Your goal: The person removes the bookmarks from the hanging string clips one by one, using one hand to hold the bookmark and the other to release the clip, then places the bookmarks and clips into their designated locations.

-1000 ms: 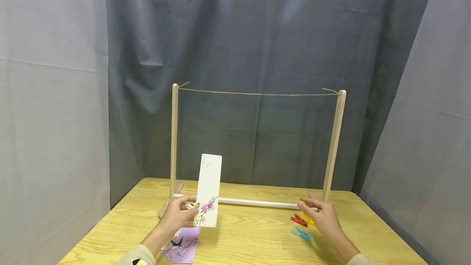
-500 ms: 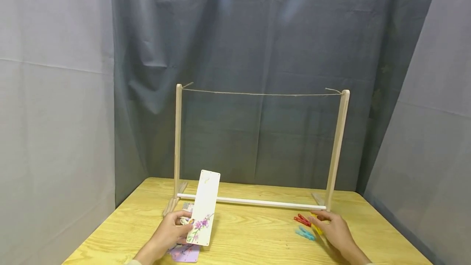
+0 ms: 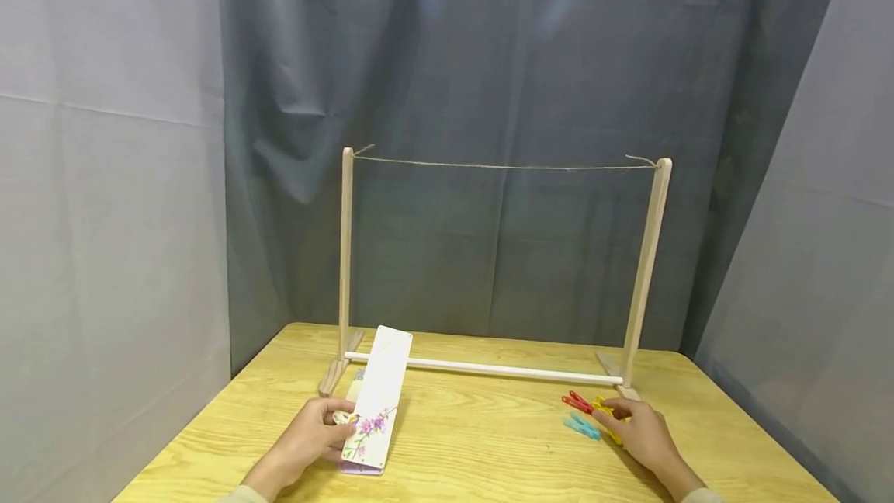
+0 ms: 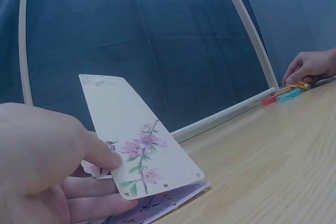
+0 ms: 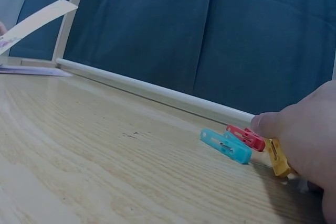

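Observation:
My left hand (image 3: 302, 441) pinches a long white bookmark card (image 3: 382, 379) by its lower left edge, thumb in front. Pink-purple blossoms and a small bird decorate its lower end, and the card leans to the right. Beneath it a lilac card (image 4: 170, 201) lies on the table, mostly hidden by the white one and the hand. Over to the right, my right hand (image 3: 648, 435) pinches a yellow clothespin (image 5: 277, 158) low at the tabletop. Close by its fingertips lie a red clothespin (image 3: 576, 402) and a light blue clothespin (image 3: 583, 426).
Behind the hands stands a wooden frame with a left post (image 3: 346, 254) and a right post (image 3: 646, 270). A thin string (image 3: 503, 167) spans their tops, and a white rod (image 3: 510, 369) joins them low down. Grey curtains (image 3: 433, 60) enclose the wooden table (image 3: 475, 441).
My left hand has lowered the white card toward the lilac one and tilted it further. My right hand has come down toward the table with the yellow clothespin. The head view has shifted slightly.

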A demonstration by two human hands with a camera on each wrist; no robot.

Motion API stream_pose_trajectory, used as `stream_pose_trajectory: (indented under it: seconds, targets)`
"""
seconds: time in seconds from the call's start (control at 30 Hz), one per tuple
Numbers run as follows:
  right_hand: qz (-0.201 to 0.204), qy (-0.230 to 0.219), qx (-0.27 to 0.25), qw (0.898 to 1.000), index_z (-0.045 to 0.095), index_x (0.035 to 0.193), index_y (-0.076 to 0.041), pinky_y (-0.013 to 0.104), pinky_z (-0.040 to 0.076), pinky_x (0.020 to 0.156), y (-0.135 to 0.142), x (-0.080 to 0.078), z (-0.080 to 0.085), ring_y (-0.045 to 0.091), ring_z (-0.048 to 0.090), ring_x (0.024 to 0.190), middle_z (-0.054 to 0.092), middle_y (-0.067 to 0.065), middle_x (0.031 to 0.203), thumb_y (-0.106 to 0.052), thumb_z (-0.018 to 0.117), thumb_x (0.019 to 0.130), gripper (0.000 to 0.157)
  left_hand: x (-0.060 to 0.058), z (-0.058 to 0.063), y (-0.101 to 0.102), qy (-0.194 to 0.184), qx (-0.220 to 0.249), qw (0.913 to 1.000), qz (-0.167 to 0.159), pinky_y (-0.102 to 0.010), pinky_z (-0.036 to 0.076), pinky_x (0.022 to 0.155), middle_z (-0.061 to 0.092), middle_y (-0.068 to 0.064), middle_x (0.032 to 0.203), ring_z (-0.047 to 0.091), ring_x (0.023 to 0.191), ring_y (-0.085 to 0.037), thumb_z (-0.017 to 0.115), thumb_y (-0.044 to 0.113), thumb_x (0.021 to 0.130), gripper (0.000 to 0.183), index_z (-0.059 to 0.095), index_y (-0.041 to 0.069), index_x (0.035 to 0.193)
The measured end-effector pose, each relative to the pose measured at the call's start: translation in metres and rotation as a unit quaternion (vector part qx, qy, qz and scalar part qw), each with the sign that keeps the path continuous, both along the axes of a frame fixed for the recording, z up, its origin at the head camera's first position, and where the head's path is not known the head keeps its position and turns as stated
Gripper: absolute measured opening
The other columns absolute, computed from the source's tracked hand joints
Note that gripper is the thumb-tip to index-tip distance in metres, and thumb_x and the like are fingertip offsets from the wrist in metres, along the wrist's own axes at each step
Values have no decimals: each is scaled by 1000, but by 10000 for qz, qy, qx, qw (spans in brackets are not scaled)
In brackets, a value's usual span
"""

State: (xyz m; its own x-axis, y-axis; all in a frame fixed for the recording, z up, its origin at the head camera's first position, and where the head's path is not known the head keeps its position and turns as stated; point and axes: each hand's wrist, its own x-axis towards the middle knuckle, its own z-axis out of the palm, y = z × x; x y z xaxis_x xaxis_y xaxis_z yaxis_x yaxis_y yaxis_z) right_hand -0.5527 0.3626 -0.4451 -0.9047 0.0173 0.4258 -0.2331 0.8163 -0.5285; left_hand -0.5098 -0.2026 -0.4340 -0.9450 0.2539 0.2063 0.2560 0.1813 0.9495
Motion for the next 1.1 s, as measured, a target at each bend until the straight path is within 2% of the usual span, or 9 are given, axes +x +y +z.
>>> stream_pose_trajectory:
  seconds: [0.17, 0.3, 0.37, 0.53, 0.6, 0.8, 0.97, 1.1]
  targets:
    - [-55, 15, 42, 10000, 74, 120, 2, 56, 52, 84, 0, -1, -1, 31, 66, 96, 71, 6, 99, -38, 75, 96, 47, 0, -2, -2, -16, -90, 9998, -163, -46, 62, 73, 56, -15, 94, 70, 82, -28, 71, 4, 96, 47, 53, -19, 133]
    - [-98, 64, 112, 9999, 74, 119, 1, 55, 53, 83, 0, -1, -1, 30, 67, 94, 71, 4, 97, -39, 75, 96, 47, -1, -4, -1, -16, -184, 9997, -141, -45, 62, 73, 58, -18, 95, 71, 81, -28, 72, 3, 95, 46, 55, -19, 131]
    - [-107, 95, 154, 9998, 74, 118, 1, 56, 53, 83, -1, 0, -2, 30, 67, 93, 71, 4, 97, -39, 76, 96, 46, -1, -4, -2, 22, -338, 9993, -147, -44, 62, 72, 58, -24, 105, 71, 79, -29, 74, 3, 94, 44, 58, -18, 129]
    - [-5, 173, 269, 9995, 74, 119, 2, 60, 52, 85, -1, -2, -2, 34, 68, 95, 73, 12, 103, -35, 75, 96, 43, 0, -2, -7, 240, -885, 9957, -142, -35, 57, 64, 61, -20, 122, 66, 77, -25, 79, 8, 91, 39, 67, -9, 124]
    - [37, 193, 307, 9993, 74, 120, 3, 61, 52, 85, -1, -4, -1, 35, 68, 96, 73, 15, 107, -34, 74, 97, 43, -1, 0, -9, 348, -1016, 9941, -179, -33, 54, 62, 65, -13, 116, 64, 78, -24, 79, 10, 91, 38, 68, -8, 123]
    - [-71, 261, 367, 9990, 72, 121, 4, 60, 53, 83, 2, -4, -1, 37, 68, 96, 73, 16, 105, -31, 74, 98, 42, -5, 0, -6, 504, -1050, 9926, -347, -31, 52, 64, 65, -10, 103, 59, 77, -23, 78, 7, 91, 43, 65, -12, 127]
    - [-69, 298, 389, 9988, 71, 124, 2, 60, 53, 81, 3, -4, -6, 37, 68, 96, 72, 14, 103, -31, 73, 98, 42, -5, -2, -5, 625, -1101, 9918, -185, -28, 46, 62, 61, -9, 93, 52, 77, -21, 80, 7, 89, 58, 55, -9, 140]
    - [-69, 361, 442, 9983, 71, 124, 1, 60, 53, 79, 2, -4, -10, 36, 68, 93, 72, 11, 99, -29, 74, 97, 40, -3, -4, -4, 1003, -1494, 9837, -19, -30, 49, 66, 65, -6, 92, 56, 79, -22, 83, 9, 87, 61, 55, -4, 140]
